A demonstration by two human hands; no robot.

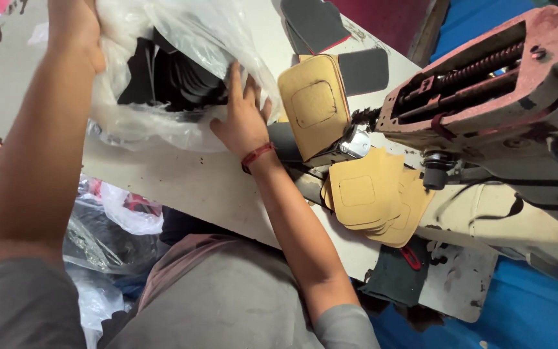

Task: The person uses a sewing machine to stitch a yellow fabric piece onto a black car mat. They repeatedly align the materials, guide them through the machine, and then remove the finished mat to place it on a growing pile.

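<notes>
Left hand (75, 29) grips the clear plastic bag (182, 39) of black cut pieces (182, 81), right hand (243, 119) fingers spread on it; none out yet, stacked tan pieces (369, 200) wait beside.

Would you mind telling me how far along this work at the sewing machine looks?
Done: tan pieces lie stacked under the sewing machine. In hand: the left hand holds up a clear plastic bag of black pieces; the right hand presses its side. Left: those black pieces remain bagged.
</notes>
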